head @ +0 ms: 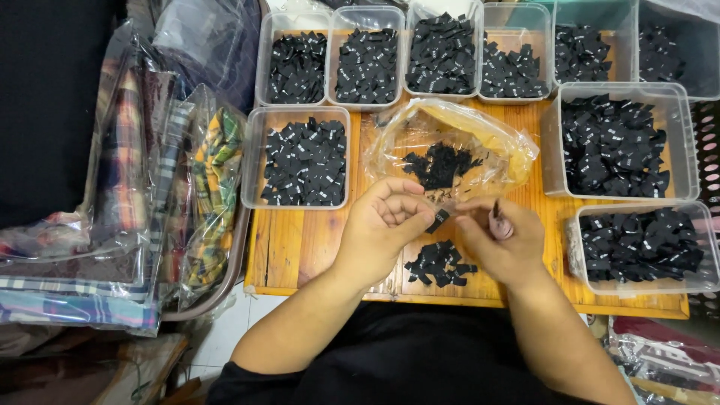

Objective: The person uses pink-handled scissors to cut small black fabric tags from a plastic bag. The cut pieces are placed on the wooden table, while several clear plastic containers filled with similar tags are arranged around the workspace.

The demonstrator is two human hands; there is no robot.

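My left hand (382,225) and my right hand (501,232) meet over a wooden table (296,244), both pinching one small black fabric label (439,219) between thumbs and fingers. My right hand also holds a few dark labels tucked against its palm. Just below the hands lies a small pile of black labels (439,264) on the bare wood. Right behind the hands sits an open clear plastic bag (450,146) with more black labels in it.
Several clear plastic tubs of black labels ring the table: one at the left (300,157), two at the right (619,142) (645,247), and a row at the back (442,52). Bagged plaid cloth (150,187) is stacked left of the table.
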